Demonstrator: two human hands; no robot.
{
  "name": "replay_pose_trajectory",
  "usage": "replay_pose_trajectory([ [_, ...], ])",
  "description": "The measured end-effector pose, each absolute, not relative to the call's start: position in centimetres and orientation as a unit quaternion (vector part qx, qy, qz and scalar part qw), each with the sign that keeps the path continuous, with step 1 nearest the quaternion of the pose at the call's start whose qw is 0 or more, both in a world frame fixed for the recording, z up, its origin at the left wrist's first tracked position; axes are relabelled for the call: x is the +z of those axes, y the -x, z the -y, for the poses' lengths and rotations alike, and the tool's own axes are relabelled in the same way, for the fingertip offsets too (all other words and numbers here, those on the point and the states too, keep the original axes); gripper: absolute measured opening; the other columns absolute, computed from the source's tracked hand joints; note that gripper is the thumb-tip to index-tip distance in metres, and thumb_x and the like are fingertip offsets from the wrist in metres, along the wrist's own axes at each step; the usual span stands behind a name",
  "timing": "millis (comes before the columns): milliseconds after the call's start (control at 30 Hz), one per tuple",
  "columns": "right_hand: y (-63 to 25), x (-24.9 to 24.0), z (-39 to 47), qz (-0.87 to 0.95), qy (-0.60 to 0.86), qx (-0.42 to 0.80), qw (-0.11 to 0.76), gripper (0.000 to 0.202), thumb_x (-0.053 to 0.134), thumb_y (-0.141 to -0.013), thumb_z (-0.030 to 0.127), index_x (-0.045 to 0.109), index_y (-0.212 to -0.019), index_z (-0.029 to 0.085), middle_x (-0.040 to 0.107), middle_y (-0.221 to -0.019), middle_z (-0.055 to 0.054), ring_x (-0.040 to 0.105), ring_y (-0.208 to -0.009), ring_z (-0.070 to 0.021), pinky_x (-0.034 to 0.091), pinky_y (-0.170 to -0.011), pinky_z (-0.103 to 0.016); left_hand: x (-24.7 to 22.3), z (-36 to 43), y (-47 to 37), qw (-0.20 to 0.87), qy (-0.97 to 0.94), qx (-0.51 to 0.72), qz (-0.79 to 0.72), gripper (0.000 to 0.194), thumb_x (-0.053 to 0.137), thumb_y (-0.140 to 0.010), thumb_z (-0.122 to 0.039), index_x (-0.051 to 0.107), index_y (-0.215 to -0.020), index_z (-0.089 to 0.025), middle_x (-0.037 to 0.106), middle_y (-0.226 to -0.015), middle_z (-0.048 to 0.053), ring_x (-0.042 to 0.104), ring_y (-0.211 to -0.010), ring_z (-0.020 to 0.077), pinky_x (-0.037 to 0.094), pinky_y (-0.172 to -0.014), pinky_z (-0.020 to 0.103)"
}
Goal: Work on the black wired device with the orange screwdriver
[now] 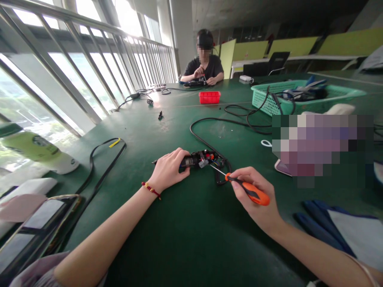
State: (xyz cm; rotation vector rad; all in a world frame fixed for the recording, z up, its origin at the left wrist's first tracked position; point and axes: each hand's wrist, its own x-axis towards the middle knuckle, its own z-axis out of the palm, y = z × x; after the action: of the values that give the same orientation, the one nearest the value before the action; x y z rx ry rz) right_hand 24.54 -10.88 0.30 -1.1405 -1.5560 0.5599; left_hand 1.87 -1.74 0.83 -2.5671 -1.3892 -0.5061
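On the green table lies a black corded power tool (pixel 191 160) with its inner parts and wires exposed at the right end. My left hand (pixel 170 167) is wrapped round its dark body and holds it down. A screwdriver (pixel 249 191) with an orange and black handle is gripped in my right hand (pixel 260 199). Its thin shaft points left, and the tip reaches the exposed wires and small parts. Whether the tip sits on a screw is too small to tell. A black cord (pixel 206 119) curves from the tool's right end toward the back right.
A red bin (pixel 210 97) and a green basket (pixel 263 99) of tools stand farther back. Across the table a person (pixel 206 65) handles a similar black tool. A bottle (pixel 42 147) and phone (pixel 38 223) lie left, blue-and-white gloves (pixel 338 223) right. A small black part (pixel 160 115) lies mid-table.
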Motion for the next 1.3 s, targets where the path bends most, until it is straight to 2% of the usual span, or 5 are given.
replay_pose_trajectory([
  [433,-24.4,0.3,10.9,0.678,0.468,0.247,0.510,0.005,0.055,-0.078,0.017,0.054,-0.081,0.021,0.056,-0.062,0.004,0.051,-0.050,-0.0087,0.042,-0.049,-0.021,0.7,1.5,-1.9,0.123,0.876,-0.131,0.448,0.037,0.046,-0.081,-0.030,0.051,-0.116,-0.018,0.059,-0.106,0.006,0.061,-0.086,0.0205,0.047,-0.075,0.031],
  [700,-23.9,-0.2,10.4,0.600,0.456,0.205,0.624,0.053,0.062,-0.070,0.014,0.038,-0.116,0.024,0.051,-0.086,0.001,0.056,-0.066,-0.0119,0.049,-0.058,-0.025,0.7,1.4,-1.8,0.124,0.879,-0.130,0.441,0.036,0.045,-0.081,-0.028,0.049,-0.115,-0.016,0.063,-0.102,0.006,0.059,-0.091,0.0219,0.047,-0.077,0.033],
  [900,-24.4,-0.1,10.8,0.706,0.477,0.255,0.457,0.014,0.056,-0.079,0.022,0.052,-0.092,0.021,0.055,-0.063,0.005,0.050,-0.049,-0.0083,0.039,-0.048,-0.020,0.5,1.3,-1.8,0.138,0.879,-0.121,0.441,0.035,0.045,-0.083,-0.029,0.048,-0.115,-0.016,0.063,-0.102,0.007,0.059,-0.090,0.0217,0.047,-0.076,0.032],
  [1133,-24.2,-1.0,10.2,0.886,0.351,0.178,0.246,0.028,0.058,-0.072,0.007,0.061,-0.095,0.021,0.067,-0.090,-0.002,0.059,-0.073,-0.0147,0.041,-0.067,-0.025,0.8,1.4,-1.8,0.134,0.880,-0.099,0.444,0.035,0.044,-0.084,-0.030,0.047,-0.117,-0.017,0.062,-0.103,0.007,0.059,-0.092,0.0220,0.047,-0.078,0.032],
  [1300,-24.2,-0.8,10.1,0.890,0.349,0.181,0.233,0.025,0.060,-0.071,0.009,0.061,-0.093,0.021,0.067,-0.087,0.000,0.057,-0.071,-0.0142,0.038,-0.065,-0.025,2.5,2.1,-2.2,0.098,0.871,-0.067,0.478,0.036,0.043,-0.084,-0.030,0.048,-0.119,-0.022,0.063,-0.109,0.004,0.061,-0.094,0.0218,0.047,-0.073,0.030],
])
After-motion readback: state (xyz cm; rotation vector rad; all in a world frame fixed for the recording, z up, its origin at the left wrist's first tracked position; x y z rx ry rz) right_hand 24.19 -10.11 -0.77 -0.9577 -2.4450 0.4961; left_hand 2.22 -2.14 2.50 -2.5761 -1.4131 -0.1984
